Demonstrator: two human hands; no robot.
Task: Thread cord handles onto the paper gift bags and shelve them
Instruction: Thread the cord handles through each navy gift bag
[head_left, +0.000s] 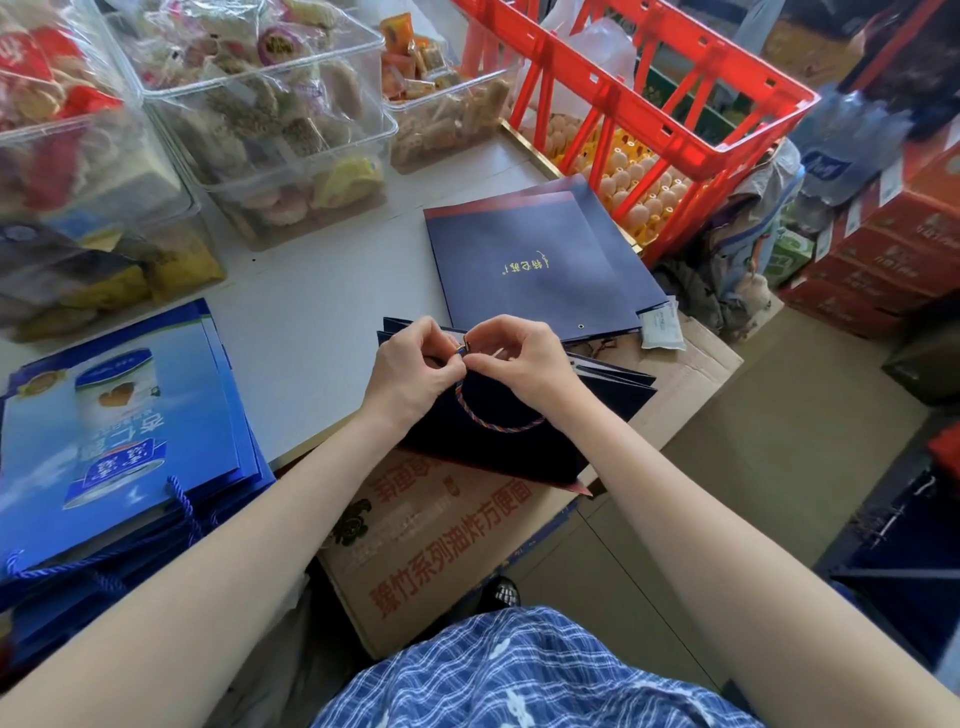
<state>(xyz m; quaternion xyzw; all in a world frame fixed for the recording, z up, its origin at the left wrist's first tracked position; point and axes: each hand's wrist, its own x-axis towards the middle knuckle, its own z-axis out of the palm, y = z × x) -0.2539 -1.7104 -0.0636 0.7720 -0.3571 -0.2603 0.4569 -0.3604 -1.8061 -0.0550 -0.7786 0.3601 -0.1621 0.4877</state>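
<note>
A flat navy paper gift bag (498, 441) lies in front of me over a cardboard box. A twisted blue and red cord (483, 423) loops across its face. My left hand (415, 369) and my right hand (519, 353) meet at the bag's top edge, and both pinch the cord's end by a small metal eyelet. Behind them lies a stack of flat navy bags (540, 260) with gold lettering. At the left sits a pile of light blue printed bags (119, 431) with blue cord handles fitted.
Clear plastic tubs of wrapped snacks (260, 119) line the back of the white table (311, 312). A red crate (649, 104) over egg trays stands at the back right. The printed cardboard box (441, 545) is below the bag, and red cartons (883, 249) are stacked at the right.
</note>
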